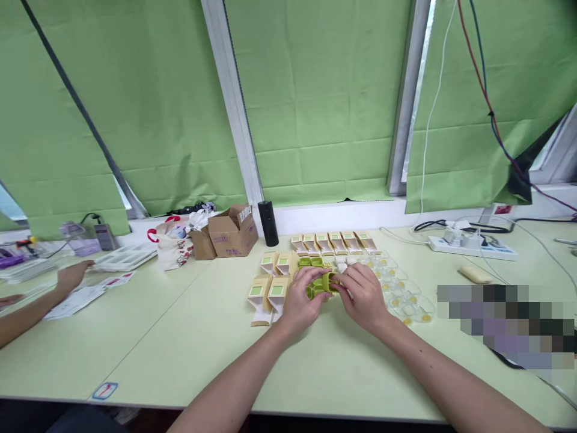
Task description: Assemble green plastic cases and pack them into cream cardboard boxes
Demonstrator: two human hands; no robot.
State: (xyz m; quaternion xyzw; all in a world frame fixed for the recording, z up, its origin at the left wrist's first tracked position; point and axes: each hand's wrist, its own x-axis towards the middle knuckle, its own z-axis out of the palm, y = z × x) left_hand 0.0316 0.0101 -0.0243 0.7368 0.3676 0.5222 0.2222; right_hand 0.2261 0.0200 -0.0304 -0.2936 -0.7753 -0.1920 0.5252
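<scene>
Both my hands meet over the pale green table (pixel 189 337), holding one small green plastic part (pixel 323 284) between them. My left hand (pixel 303 300) grips its left end with curled fingers. My right hand (pixel 363 293) pinches its right end. Just behind lie more green parts (pixel 311 262). Several small tan boxes with green labels (pixel 268 288) stand to the left, and a row of them (pixel 332 242) runs along the back. Clear plastic blister shells (pixel 401 291) with yellow dots lie to the right.
A black cylinder (pixel 268 223) and open cardboard boxes (pixel 232 231) stand near the window wall. A white power strip (pixel 471 245) with cables lies at the right. Another person's hand (pixel 72 275) rests on papers at the far left, beside trays (pixel 124 257).
</scene>
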